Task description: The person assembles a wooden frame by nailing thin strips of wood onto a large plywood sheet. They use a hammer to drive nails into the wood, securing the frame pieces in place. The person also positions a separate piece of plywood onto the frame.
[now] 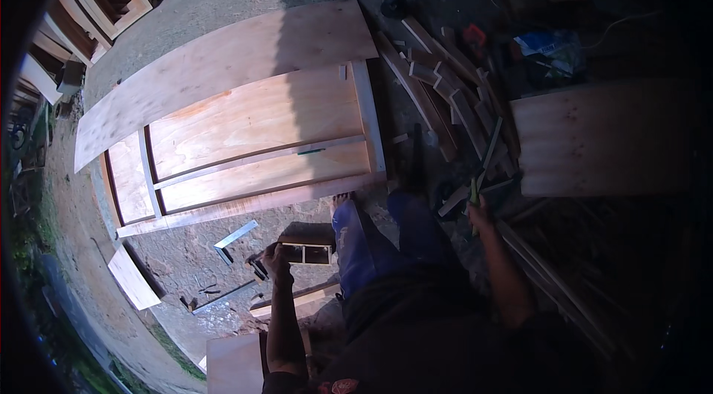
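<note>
My left hand (277, 263) is closed at the left end of a small open wooden box (318, 254) with dividers, just left of my legs. Beside that hand, dark tool-like pieces (258, 268) lie on the ground. Out to the right, my right hand (480, 214) grips a slim yellow-green thing (474, 192) that points away from me; in the shade its kind is unclear. Beyond my feet lies a large wooden panel frame (256, 171) with crossing rails, and a green strip (310, 151) rests on one rail.
A loose plywood sheet (223, 71) overlaps the frame's far side. Scrap wood strips (445, 89) are heaped on the right, near another board (601, 141). A metal square (236, 235) and a small white board (134, 277) lie left. Wooden frames (104, 0) stand far left.
</note>
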Tool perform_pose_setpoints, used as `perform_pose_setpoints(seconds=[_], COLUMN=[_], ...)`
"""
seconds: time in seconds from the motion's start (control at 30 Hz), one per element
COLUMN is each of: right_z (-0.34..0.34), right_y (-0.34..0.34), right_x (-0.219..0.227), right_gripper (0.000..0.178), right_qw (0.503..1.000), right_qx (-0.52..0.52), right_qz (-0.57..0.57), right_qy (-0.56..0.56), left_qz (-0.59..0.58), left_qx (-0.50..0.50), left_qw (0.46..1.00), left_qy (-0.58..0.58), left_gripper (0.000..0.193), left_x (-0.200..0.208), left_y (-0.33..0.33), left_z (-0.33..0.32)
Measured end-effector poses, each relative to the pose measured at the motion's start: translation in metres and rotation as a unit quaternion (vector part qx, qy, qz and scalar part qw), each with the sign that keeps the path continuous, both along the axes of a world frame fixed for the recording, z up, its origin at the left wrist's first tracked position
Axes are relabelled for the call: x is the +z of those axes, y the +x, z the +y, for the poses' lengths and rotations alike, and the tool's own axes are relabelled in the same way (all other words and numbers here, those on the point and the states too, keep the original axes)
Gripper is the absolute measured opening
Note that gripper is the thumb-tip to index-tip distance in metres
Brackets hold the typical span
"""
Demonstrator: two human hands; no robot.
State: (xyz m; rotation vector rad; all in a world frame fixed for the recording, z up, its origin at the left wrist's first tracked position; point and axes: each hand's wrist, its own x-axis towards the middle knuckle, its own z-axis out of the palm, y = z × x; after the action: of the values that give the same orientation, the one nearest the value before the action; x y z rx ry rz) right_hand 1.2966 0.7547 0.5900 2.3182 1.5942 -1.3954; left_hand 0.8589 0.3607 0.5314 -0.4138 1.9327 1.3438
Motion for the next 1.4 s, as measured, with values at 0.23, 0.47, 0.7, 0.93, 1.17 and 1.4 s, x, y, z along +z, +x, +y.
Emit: perform_pose_setpoints(seconds=[0.23,0.47,0.7,0.93,1.17,1.4], right_z=[0.039,0.085,0.129,0.145,0.143,0.16], right_y=[-0.051,-0.102,-0.122,-0.156,-0.237,-0.294], right_x=[-0.019,-0.044,-0.044,-0.106,-0.243,-0.365], right_gripper=[0.035,0.048,0.047,0.041,0.036,0.029], right_qw=[0.994,0.947,0.919,0.895,0.86,0.823], right_qx=[0.107,0.239,0.3,0.368,0.401,0.441], right_qz=[0.029,0.154,0.177,0.172,0.251,0.344], right_qy=[-0.017,-0.151,-0.186,-0.183,-0.189,-0.096], left_qz=[0.021,-0.218,-0.277,-0.249,-0.155,-0.009], left_qx=[-0.005,0.094,0.228,0.267,0.228,0.134], left_qw=[0.997,0.913,0.824,0.84,0.906,0.969], left_qy=[0.072,0.331,0.439,0.402,0.322,0.206], left_gripper=[0.024,0.028,0.015,0.016,0.015,0.019], left_x=[-0.026,-0.016,-0.014,-0.078,-0.255,-0.4], left_y=[0.021,0.089,0.161,0.158,0.127,0.081], left_z=[0.083,0.174,0.268,0.295,0.295,0.327])
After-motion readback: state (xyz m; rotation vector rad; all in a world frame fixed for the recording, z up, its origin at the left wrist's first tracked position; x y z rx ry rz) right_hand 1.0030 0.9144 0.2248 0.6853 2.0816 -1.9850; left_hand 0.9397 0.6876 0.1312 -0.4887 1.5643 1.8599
